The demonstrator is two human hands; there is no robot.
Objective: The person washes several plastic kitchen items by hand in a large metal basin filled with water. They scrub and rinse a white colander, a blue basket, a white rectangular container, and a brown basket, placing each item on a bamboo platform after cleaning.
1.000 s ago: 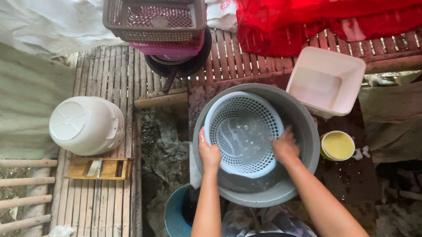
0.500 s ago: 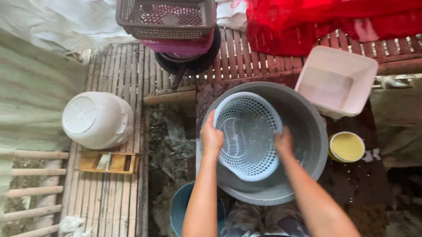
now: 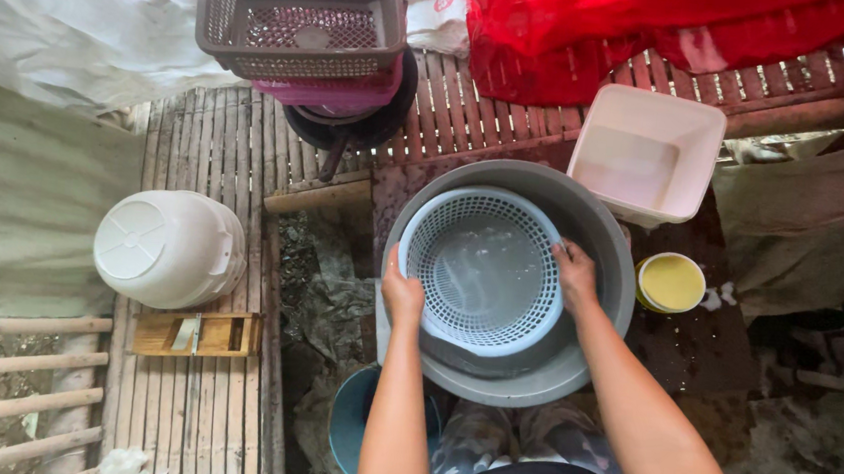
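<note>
A pale blue perforated colander (image 3: 485, 270) sits tilted inside a large grey basin (image 3: 602, 241), held between both hands. The left hand (image 3: 401, 294) grips the colander's near-left rim, thumb on top and the fingers curled out of sight beneath it; the right hand (image 3: 576, 275) clamps the right rim, its fingers (image 3: 563, 250) hooked over the edge into the bowl. Just beyond the basin stands a white square tub (image 3: 650, 150), with a small yellow cup (image 3: 671, 283) to the right. An upturned white bucket (image 3: 168, 247) lies well apart on the bamboo slat floor (image 3: 218, 151).
</note>
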